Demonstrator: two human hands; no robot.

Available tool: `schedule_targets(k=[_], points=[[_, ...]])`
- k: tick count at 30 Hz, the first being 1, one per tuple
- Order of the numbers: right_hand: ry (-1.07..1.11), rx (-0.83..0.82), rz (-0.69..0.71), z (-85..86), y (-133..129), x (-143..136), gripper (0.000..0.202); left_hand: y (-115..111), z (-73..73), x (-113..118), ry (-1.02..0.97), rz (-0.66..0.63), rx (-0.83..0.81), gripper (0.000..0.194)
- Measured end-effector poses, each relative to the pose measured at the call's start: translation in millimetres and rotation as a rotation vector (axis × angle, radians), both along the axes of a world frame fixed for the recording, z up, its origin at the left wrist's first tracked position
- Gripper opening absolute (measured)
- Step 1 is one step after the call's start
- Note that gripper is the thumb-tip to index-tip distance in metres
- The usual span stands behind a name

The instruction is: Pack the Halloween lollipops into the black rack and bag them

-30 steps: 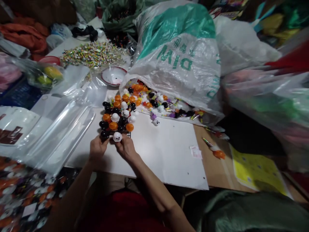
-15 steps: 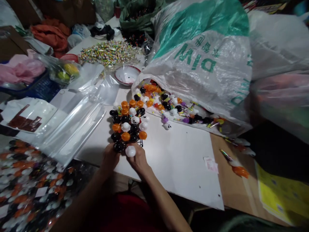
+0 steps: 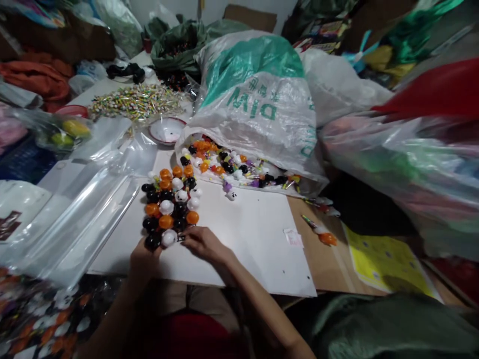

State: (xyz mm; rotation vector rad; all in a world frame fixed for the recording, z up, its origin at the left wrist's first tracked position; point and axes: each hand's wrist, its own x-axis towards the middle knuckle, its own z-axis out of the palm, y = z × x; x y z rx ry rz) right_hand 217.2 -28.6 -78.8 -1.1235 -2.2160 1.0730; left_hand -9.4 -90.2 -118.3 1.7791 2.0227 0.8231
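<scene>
A cluster of black, orange and white ball-shaped pieces [image 3: 166, 207] stands in rows on the white board [image 3: 239, 239]. My left hand [image 3: 144, 259] is closed at the near left corner of the cluster, beneath a black ball; what its fingers grip is hidden. At the near right side, my right hand [image 3: 202, 243] has its fingers pinched together beside a white ball [image 3: 169, 238], against a small dark part too small to name. Behind the cluster, similar pieces [image 3: 224, 162] spill from a large white and green plastic bag [image 3: 258, 94].
Clear plastic sleeves [image 3: 93, 214] lie on the left. A white bowl [image 3: 167, 130] and a heap of small colourful sticks [image 3: 136, 99] are farther back. An orange-topped piece [image 3: 327, 239] and a yellow sheet [image 3: 385, 259] lie on the right.
The view has swung to the right, so things appear farther left. My right hand has moved from under the white ball to its right side. My left hand stays at the near left corner.
</scene>
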Motion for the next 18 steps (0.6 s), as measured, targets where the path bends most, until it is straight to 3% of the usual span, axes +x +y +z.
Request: schedule_targets(k=[2,4,5,8,10,12,14,16,18], points=[[-0.169,0.077,-0.145,13.8,27,40,0.021,-12,-3.7,-3,-0.010,0.023,-0.027,0.013],[-0.458,0.191,-0.315,26.7,70,75,0.027,-24,-2.1,-11,-0.060,0.016,-0.080,0.018],[-0.493,0.213,-0.348,31.1,95,88,0.032,-28,2.3,-15,-0.096,-0.002,-0.107,0.023],[-0.656,0.232,-0.166,33.9,158,109,0.039,-39,31.9,-28,-0.104,-0.040,-0.029,0.044],[-0.728,0.265,-0.044,29.4,175,116,0.035,-39,59.1,-27,0.026,-0.040,0.150,0.056],[-0.672,0.304,-0.037,24.2,166,119,0.025,-31,81.9,-13,0.183,-0.090,0.280,0.061],[-0.476,0.305,-0.124,21.3,132,117,0.016,-17,93.7,6,0.307,-0.216,0.295,0.061],[-0.180,0.228,-0.269,19.5,80,102,0.017,-3,94.6,25,0.404,-0.325,0.278,0.055],[0.116,0.069,-0.415,14.6,22,72,0.022,8,89.8,36,0.459,-0.357,0.282,0.047]])
